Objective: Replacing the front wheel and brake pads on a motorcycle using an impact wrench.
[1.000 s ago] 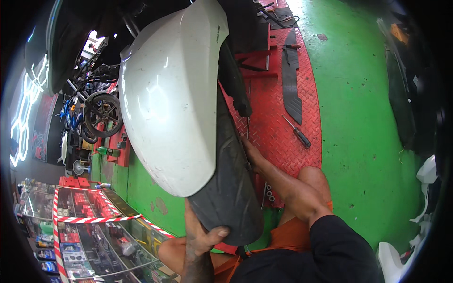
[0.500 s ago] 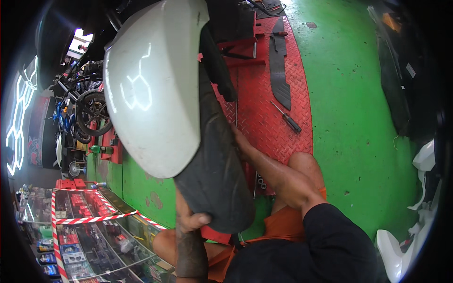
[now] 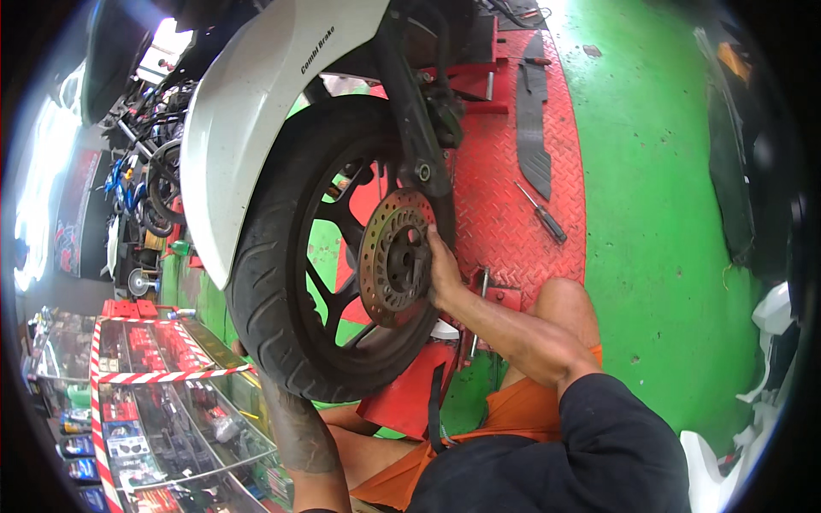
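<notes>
A motorcycle front wheel with a black tyre and dark spokes stands tilted before me. Its drilled, rusty brake disc faces me, and the hub hole lies below and apart from the end of the fork leg. My right hand grips the wheel beside the disc's right edge, thumb up, its other fingers hidden. Against the tyre's lower left side, my left hand holds the wheel, mostly hidden behind the rubber. The white front fender overhangs the tyre at upper left.
A red tread-plate platform carries a screwdriver and a long dark trim panel. A red block sits under the wheel. At lower left stands a glass display case with striped tape; white fairing pieces lie far right.
The wheel and fender have swung round, bringing the brake disc side into sight. My right hand has come up beside the disc; my left has shifted leftward, its thumb no longer showing over the tyre.
</notes>
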`<state>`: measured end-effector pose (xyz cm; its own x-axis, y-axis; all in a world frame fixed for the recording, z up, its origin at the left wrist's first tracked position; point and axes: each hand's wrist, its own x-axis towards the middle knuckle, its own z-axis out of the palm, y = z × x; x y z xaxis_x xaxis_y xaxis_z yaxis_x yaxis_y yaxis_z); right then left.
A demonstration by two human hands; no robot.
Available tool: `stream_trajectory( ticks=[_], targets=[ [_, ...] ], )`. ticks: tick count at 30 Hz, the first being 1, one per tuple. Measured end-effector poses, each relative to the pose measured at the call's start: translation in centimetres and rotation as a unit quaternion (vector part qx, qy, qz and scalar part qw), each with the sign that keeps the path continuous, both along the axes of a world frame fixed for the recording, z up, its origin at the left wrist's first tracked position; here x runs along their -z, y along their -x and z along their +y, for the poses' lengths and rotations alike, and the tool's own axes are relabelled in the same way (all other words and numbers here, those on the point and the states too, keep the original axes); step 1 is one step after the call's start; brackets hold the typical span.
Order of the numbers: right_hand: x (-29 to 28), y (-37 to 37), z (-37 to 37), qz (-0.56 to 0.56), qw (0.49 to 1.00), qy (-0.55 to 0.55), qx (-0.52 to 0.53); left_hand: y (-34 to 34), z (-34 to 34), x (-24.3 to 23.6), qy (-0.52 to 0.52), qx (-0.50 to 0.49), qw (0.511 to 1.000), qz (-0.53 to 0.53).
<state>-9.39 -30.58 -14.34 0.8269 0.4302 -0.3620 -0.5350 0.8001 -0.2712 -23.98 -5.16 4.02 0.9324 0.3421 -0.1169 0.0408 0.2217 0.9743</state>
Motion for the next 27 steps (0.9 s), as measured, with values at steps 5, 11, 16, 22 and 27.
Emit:
stream_trajectory(
  ticks=[5,11,16,22,27],
  targets=[
    [0.1,1.2,0.4,-0.035,0.999,0.023,0.032,-0.1,0.5,-2.9,-0.054,-0.082,0.995,0.017],
    [-0.2,1.5,-0.6,-0.042,0.998,-0.033,0.018,0.7,-5.7,-6.3,-0.434,-0.029,0.901,-0.003],
    [-0.9,0.7,-2.4,-0.057,0.998,-0.015,-0.028,1.6,-12.1,-6.7,-0.575,-0.145,0.805,0.013],
    [-1.9,0.4,-3.1,-0.021,0.999,-0.014,-0.026,2.2,-14.1,-7.3,-0.593,-0.156,0.789,0.035],
    [-1.3,-2.1,-6.2,-0.058,0.962,0.257,-0.065,1.9,-13.7,-7.2,-0.547,-0.149,0.823,0.036]
  ],
)
